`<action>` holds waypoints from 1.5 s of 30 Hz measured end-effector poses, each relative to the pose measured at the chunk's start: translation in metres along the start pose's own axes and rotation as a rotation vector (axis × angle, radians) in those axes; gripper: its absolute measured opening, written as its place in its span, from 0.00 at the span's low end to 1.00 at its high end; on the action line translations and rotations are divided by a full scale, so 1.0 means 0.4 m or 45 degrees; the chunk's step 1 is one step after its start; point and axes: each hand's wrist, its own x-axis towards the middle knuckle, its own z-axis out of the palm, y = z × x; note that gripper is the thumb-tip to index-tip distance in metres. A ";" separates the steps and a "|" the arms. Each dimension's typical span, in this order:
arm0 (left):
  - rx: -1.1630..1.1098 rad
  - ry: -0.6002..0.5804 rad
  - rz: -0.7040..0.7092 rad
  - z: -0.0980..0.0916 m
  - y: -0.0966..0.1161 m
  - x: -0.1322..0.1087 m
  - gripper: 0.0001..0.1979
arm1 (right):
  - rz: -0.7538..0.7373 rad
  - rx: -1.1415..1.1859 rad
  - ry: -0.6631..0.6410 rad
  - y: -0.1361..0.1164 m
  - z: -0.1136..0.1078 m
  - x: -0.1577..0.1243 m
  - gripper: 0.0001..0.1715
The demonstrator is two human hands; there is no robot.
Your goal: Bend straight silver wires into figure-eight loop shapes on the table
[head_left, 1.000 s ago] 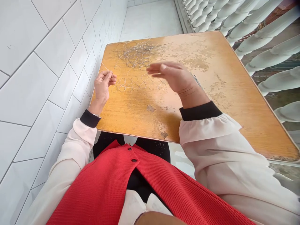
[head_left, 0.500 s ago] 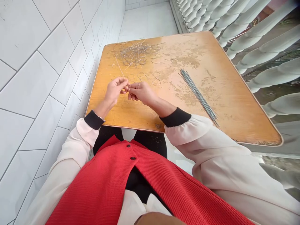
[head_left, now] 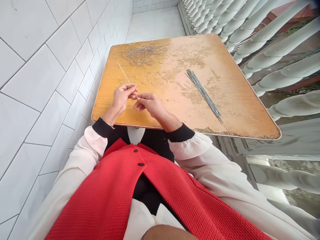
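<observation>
Running along the 9 o'clock side of the orange wooden desk (head_left: 240, 110), a white tiled wall (head_left: 50, 66) comes first. Next, the left hand (head_left: 122, 100) has its grip clamped on a thin wire (head_left: 126, 78), which rises toward 11 o'clock, and the right hand (head_left: 147, 104) brings thumb and forefinger together on its lower end. At 12 o'clock lie a row of figure-8 wire loops (head_left: 141, 79) and, beyond them, a wire tangle (head_left: 143, 55). A bundle of straight rods (head_left: 203, 93) lies at 3 o'clock, with white balusters (head_left: 275, 40) past the desk at 2 o'clock
</observation>
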 end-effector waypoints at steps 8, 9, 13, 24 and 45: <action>0.638 -0.142 0.567 -0.079 0.038 -0.030 0.11 | 0.041 -0.209 -0.122 -0.011 -0.038 0.005 0.08; 0.706 -0.242 0.541 -0.089 0.039 -0.022 0.09 | 0.027 -0.228 -0.160 -0.014 -0.043 0.003 0.08; 0.694 -0.385 0.450 -0.113 0.043 0.019 0.11 | -0.106 -0.263 -0.208 -0.024 -0.061 -0.012 0.11; 1.012 -0.399 0.562 -0.135 0.069 0.042 0.15 | -0.397 -0.646 -0.133 -0.017 -0.106 -0.010 0.09; 1.691 -0.160 0.865 -0.153 0.077 0.019 0.15 | -0.712 -0.982 0.379 0.055 -0.148 0.027 0.21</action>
